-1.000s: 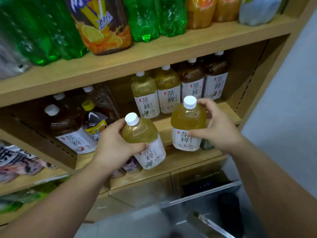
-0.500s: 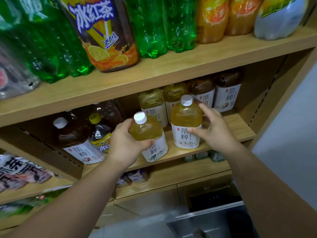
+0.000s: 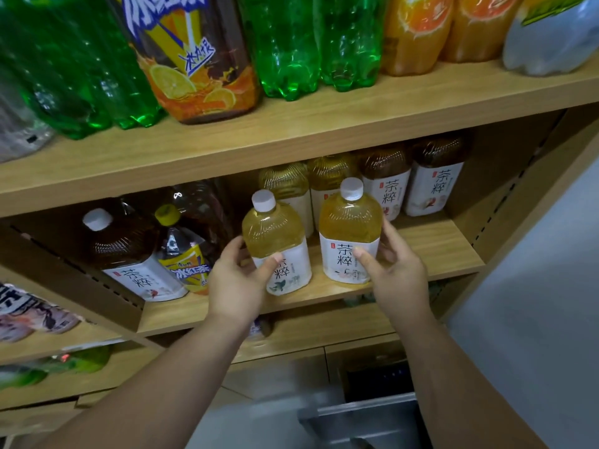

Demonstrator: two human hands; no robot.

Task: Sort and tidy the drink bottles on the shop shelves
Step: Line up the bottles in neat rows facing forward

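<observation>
Clasping two yellow tea bottles, left hand [image 3: 238,283] grip wraps one [image 3: 275,241], right hand [image 3: 397,273] the other [image 3: 350,231].

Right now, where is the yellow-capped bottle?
The yellow-capped bottle stands on the middle shelf, left of the left hand, between a dark tea bottle and the pale bottle in that hand.

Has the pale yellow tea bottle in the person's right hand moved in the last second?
Yes. The white-capped pale yellow tea bottle in the right hand went from in front of the wooden middle shelf onto it, toward the rear bottles.
</observation>
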